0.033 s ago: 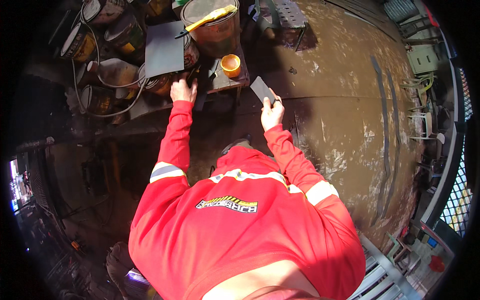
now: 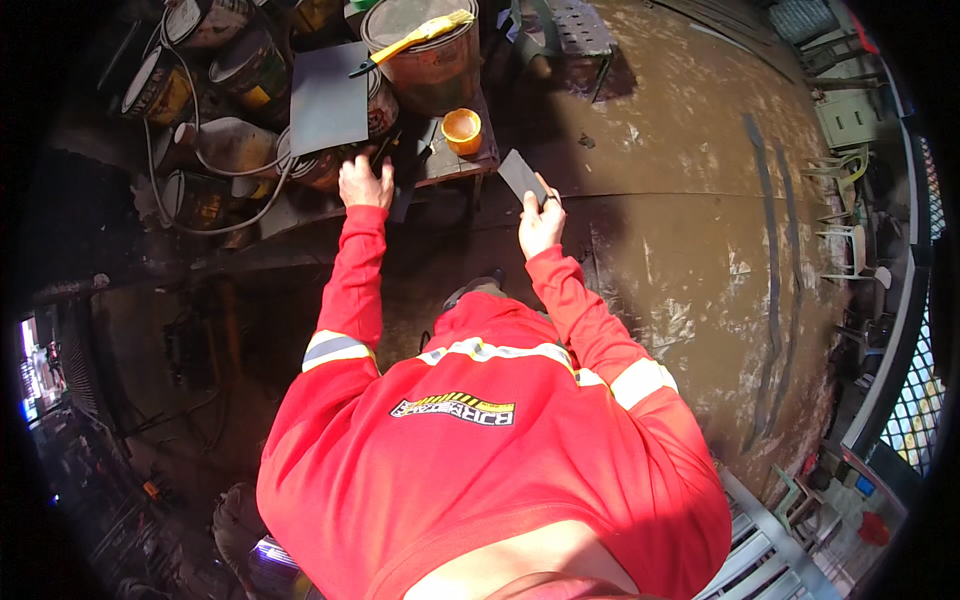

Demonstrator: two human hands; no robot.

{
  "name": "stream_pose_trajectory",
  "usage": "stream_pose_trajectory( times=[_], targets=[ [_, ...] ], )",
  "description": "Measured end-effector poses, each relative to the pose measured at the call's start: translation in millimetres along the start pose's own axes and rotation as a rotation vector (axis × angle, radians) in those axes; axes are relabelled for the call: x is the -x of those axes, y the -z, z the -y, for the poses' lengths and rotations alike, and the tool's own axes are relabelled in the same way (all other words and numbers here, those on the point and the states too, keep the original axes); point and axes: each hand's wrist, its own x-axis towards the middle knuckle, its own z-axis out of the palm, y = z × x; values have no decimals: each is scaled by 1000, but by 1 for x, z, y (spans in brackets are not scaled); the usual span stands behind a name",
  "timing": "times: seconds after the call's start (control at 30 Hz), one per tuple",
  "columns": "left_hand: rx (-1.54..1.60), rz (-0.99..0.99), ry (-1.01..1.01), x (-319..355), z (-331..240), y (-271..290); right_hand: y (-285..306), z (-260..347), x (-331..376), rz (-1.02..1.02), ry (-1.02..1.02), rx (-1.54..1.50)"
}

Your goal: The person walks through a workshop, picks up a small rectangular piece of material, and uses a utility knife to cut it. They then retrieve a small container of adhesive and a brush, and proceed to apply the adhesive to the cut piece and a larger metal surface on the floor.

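My right hand [image 2: 541, 224] grips a small grey rectangular piece [image 2: 521, 177] that looks like folded sandpaper, its far end sticking out past the fingers. At the near edge of the cluttered bench [image 2: 455, 168] is my left hand [image 2: 365, 184], thumb and fingers apart over a dark patch; nothing is plainly visible in it. Just beyond it lies a larger grey sheet [image 2: 330, 95]. A yellow paintbrush [image 2: 415, 42] rests across the top of a big, stained bucket [image 2: 430, 75]. An orange cup [image 2: 462, 131] stands near the bench corner, between my hands.
Several dirty paint cans [image 2: 160, 85] and a pale hose [image 2: 150, 170] crowd the far left. A perforated stool [image 2: 575, 30] stands beyond the bench. Brown, paint-marked floor [image 2: 680, 150] with dark strips [image 2: 775, 260] stretches right, toward chairs [image 2: 850, 250] and a mesh gate [image 2: 915, 395].
My left hand's fingers have shifted slightly and look more spread. The grey piece in my right hand has moved a little to the left.
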Motion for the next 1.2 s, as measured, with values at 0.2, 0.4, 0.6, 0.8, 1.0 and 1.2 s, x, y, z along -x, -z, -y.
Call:
stream_pose_trajectory(
  times=[0.2, 0.4, 0.6, 0.8, 1.0, 1.2],
  targets=[
    [1060, 411, 435, 43, -82, 47, -27, 14, -9, -84, 244, 110],
    [1039, 734, 223, 35, -143, 59, -36, 22, 18, -96, 352, 210],
    [1036, 671, 14, 36, -130, 36, -35, 10, 22, 90, 572, 161],
    [753, 404, -276, 22, -110, 39, -27, 17, 5, 244, 404, 83],
    [701, 329, -295, 11, -100, 35, -50, 11, -22, 151, 383, 180],
    [743, 229, -264, 4, -91, 22, -62, 20, -31, 85, 382, 209]
  ],
)
